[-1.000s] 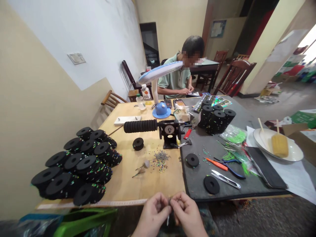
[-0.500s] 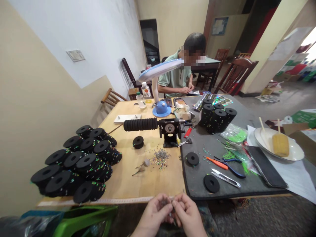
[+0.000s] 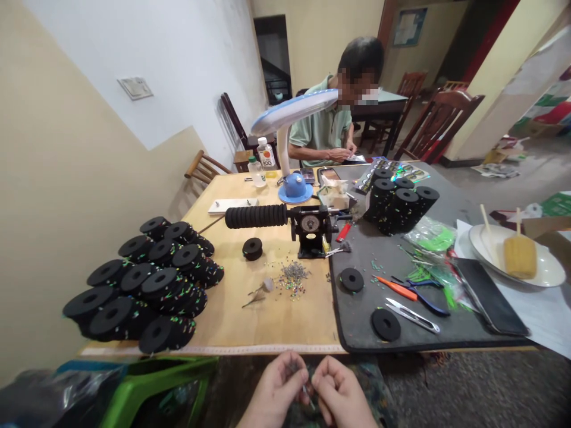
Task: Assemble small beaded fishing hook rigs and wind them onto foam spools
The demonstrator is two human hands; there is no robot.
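Just off the table's front edge, my left hand is closed, thumb pressed against curled fingers. Beside it my right hand pinches in the same way, with a narrow gap between the two. Something thin and pale shows below the fingertips, too small to name. Nearest on the wooden tabletop lies a pile of tiny grey and coloured bead-like pieces. To its left is a small brush-like piece. A black foam spool and a black hand-cranked winder with foam discs on its shaft stand behind.
Stacked black foam spools fill the left side; more stand back right. Scissors, pliers, a phone and a plate lie right. A blue lamp stands behind; another person sits opposite.
My hands have parted slightly at the fingertips, both still pinched. The whole view has shifted a little, with the tabletop sitting slightly higher and farther right. The other person's hands stay together.
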